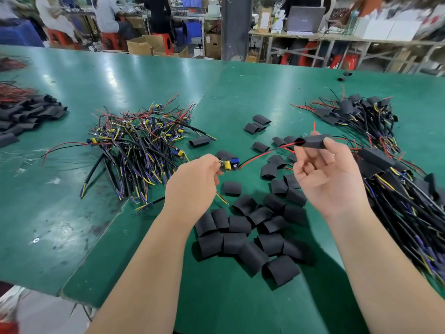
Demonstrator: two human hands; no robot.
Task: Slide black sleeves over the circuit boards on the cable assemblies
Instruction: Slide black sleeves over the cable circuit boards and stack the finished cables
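Observation:
My left hand (197, 179) pinches a small circuit board (230, 165) with yellow and blue parts, held above the green table (120, 75). Its red and black wires (262, 154) run right and pass into a black sleeve (313, 141), which my right hand (330, 174) holds between thumb and fingertips. The sleeve sits on the wires, well apart from the board. Loose black sleeves (250, 232) lie in a heap below my hands.
A tangle of bare cable assemblies (142, 145) lies to the left. Sleeved assemblies (397, 179) are piled along the right. More sleeves (26, 114) sit at the far left. People on red stools and benches stand beyond the table's far edge.

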